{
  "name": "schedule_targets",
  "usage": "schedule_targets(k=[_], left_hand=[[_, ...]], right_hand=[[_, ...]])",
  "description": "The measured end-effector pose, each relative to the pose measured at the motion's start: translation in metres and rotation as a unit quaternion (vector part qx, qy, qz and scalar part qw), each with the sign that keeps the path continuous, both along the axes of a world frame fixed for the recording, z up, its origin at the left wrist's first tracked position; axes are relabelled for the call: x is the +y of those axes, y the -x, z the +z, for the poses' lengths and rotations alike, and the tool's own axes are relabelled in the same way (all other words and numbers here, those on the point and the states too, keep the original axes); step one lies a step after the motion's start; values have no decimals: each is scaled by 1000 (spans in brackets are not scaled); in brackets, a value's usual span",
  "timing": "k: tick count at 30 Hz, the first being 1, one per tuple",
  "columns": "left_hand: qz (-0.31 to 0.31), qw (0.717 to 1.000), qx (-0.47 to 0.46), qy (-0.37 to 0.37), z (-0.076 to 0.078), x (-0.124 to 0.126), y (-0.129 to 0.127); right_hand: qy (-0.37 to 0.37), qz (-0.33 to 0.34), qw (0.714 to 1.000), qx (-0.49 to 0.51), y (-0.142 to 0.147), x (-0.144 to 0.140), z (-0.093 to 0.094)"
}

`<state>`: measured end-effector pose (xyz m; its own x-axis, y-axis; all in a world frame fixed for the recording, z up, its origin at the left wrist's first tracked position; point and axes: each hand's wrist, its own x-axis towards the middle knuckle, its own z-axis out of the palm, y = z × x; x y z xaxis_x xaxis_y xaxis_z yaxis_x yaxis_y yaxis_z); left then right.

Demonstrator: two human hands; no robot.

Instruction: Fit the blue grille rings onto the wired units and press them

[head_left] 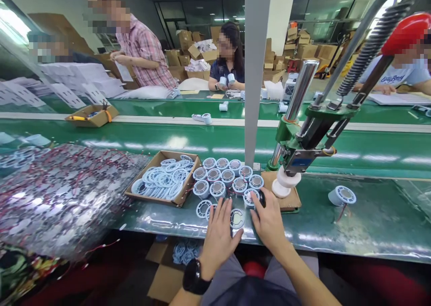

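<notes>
My left hand (pixel 220 229), with a black watch on the wrist, lies with fingers stretched out over light-blue slotted rings at the bench's front edge. One ring (pixel 203 209) shows left of its fingers, another ring (pixel 237 218) beside its thumb. My right hand (pixel 271 218) has thumb and fingers around a light-blue round housing (pixel 249 199) with a slotted top. A small black thing (pixel 262 198) shows by its fingers; I cannot make out what it is. Several similar housings (pixel 227 176) with silvery disc centres stand in rows just beyond my hands.
A cardboard tray (pixel 182 202) of loose rings sits left of the housings. A lever press (pixel 299 155) with white round tooling (pixel 282 187) stands right. One housing (pixel 341 195) is farther right. Wired flat parts (pixel 67 193) cover the left. Co-workers sit and stand across the green conveyor (pixel 151 137).
</notes>
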<state>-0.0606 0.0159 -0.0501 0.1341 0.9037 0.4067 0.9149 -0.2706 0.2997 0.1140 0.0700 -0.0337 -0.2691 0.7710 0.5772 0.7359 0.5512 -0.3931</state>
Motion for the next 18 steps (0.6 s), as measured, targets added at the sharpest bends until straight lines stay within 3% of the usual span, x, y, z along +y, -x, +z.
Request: schedule_targets(k=[3, 8, 12, 16, 18], left_hand=[[25, 1000, -13, -14, -5, -1, -5], [15, 999, -30, -15, -7, -4, -7], [16, 998, -55, -24, -7, -3, -5], [-7, 995, -86, -42, 6, 1, -11], [-54, 992, -104, -34, 19, 2, -18]], right_hand=[[11, 25, 1000, 9, 9, 1, -7], [25, 70, 996, 57, -23, -24, -10], [50, 58, 991, 112, -41, -40, -12], [91, 53, 984, 146, -35, -44, -15], [110, 68, 979, 155, -29, -44, -17]])
